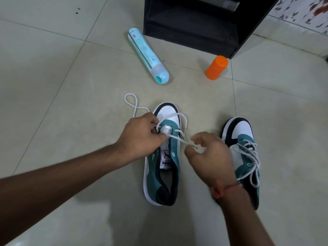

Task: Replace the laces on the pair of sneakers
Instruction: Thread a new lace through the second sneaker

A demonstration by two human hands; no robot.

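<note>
Near sneaker (162, 157): teal suede, white toe, dark trim; on the tiled floor (53, 77), under both hands
Lace (179, 137): white woven cord; a loop lies at 11 o'clock of the toe
Left hand (142, 137): fingers curled, gripping the lace at the lowest eyelets
Right hand (209, 157): pinching the lace end, at 3 o'clock of the tongue
Second sneaker (243, 153): laced, at 3 o'clock
Spray can (147, 54): pale blue cylinder, lying at 12 o'clock
Orange bottle (216, 67): smooth plastic, at 1 o'clock
</note>
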